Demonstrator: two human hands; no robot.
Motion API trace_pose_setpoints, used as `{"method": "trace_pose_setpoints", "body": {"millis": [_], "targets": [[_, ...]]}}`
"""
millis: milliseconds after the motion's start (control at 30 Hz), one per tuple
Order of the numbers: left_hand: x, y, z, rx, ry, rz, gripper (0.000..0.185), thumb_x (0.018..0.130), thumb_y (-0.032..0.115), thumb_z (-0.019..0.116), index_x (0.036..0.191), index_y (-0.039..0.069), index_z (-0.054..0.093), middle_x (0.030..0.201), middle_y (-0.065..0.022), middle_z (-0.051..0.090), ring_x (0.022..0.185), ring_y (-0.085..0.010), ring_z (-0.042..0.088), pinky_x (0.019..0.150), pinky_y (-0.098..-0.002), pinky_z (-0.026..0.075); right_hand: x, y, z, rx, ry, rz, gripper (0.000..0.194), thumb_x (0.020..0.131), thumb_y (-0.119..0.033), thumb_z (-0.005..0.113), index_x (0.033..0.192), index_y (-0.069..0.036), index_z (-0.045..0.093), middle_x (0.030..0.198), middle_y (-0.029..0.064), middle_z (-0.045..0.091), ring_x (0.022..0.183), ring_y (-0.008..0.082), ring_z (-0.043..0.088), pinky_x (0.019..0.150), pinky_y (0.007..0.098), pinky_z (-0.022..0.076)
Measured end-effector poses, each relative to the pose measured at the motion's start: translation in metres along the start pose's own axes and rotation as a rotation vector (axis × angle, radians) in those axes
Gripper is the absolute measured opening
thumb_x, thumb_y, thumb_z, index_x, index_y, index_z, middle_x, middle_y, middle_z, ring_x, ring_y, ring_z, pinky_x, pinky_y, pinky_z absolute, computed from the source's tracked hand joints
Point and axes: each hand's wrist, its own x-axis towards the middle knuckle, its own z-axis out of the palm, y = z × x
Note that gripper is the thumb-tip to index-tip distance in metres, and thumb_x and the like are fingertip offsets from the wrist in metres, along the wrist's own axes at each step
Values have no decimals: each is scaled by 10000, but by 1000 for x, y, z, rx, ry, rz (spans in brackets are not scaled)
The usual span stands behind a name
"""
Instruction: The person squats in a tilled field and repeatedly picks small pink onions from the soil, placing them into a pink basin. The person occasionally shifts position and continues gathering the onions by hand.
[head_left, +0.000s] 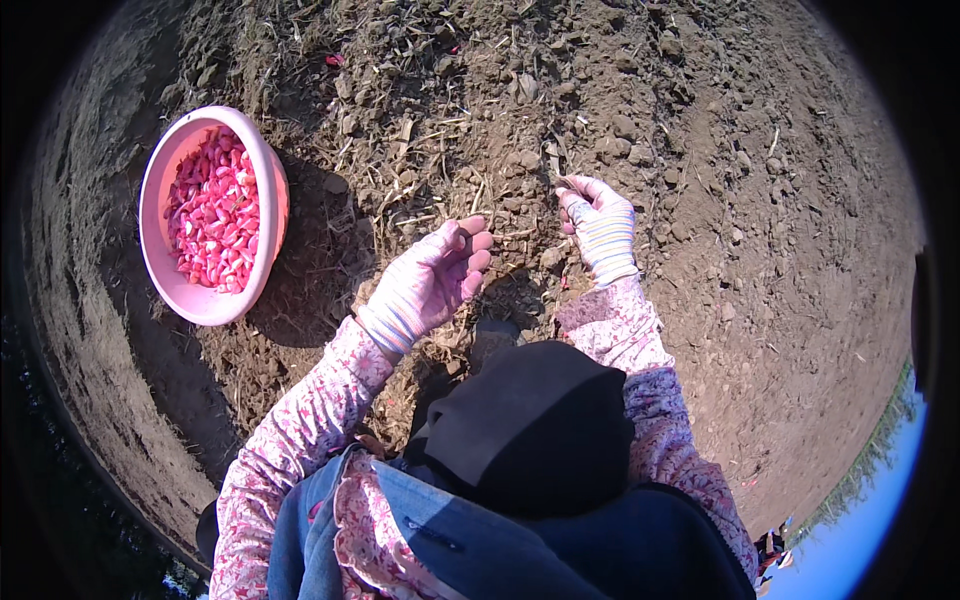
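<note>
Many pink-coated cloves, like garlic cloves, fill part of a pink plastic basin on the soil at the left. My left hand, in a striped fingerless glove, is right of the basin, palm partly up with fingers loosely curled; whether something small lies in it is hidden. Over the soil to its right, my right hand, in a similar glove, has thumb and forefinger pinched on a thin, dry plant piece. Both sleeves have a pink floral print.
Cloddy soil with dry straw surrounds the hands. A pink bit lies near the top. A dark shoe tip shows below the hands, beside my dark-clothed knee. Grass and several partly visible figures or objects are at the far lower right.
</note>
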Motion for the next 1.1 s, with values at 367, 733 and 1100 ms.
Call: {"method": "trace_pose_setpoints", "body": {"millis": [367,733,1100], "targets": [[7,7,5,-55,23,68,595,960,495,443,1244,-22,523,1170,-171,614,1030,-287,633,863,-392,548,93,-16,18,-1648,-151,-213,265,917,-141,447,1081,-91,649,1109,168,636,1009,337,641,826,455,526],[-4,16,15,138,12,132,295,957,115,529,1223,-12,530,1025,-94,659,848,-153,655,723,-271,554,13,-30,32,-533,-117,-262,267,888,-130,630,1112,16,634,945,87,686,841,138,625,771,277,494],[-8,10,10,552,185,39,139,923,204,614,899,69,635,744,18,634,584,-46,560,473,-186,433,-43,-49,55,-67,-590,169,211,867,-150,675,1004,11,661,803,18,671,717,67,587,644,240,491]]}}
